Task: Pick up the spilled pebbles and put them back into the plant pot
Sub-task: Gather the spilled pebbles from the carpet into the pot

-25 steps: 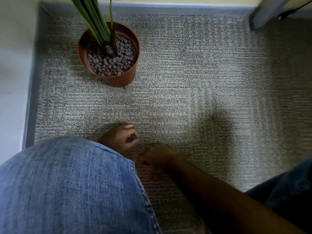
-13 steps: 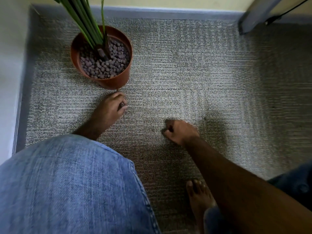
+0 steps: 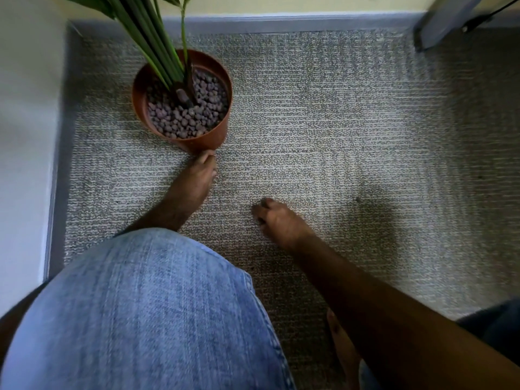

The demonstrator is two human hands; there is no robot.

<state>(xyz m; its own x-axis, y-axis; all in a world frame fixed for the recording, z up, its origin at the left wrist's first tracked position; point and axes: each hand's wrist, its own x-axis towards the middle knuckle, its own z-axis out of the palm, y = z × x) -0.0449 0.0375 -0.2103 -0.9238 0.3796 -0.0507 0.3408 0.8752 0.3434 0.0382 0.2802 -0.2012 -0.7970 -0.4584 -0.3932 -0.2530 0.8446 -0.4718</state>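
Many small rounded pebbles [image 3: 187,114] fill the plant pot [image 3: 209,137], a terracotta-coloured pot standing on the carpet [image 3: 337,122] near the room corner; one dark speck that may be a stray pebble [image 3: 358,199] lies well apart on the carpet to the right, too small to confirm. Judged by appearance, the pebbles are light, hard and dry, apt to roll and to sink between carpet fibres; take each between thumb tip and fingertip, or gather several into a cupped palm. Left hand [image 3: 201,175] is extended toward the pot, fingertips bunched together and touching the lower outer wall near the base; whether it pinches a pebble cannot be told, as the fingertips hide anything between them. Right hand [image 3: 277,218] rests on the carpet, apart from the pot, fingers curled under; whether it encloses pebbles cannot be told either. Green stems [image 3: 157,46] rise from the pot centre; a denim-clad knee [image 3: 146,311] occupies the foreground
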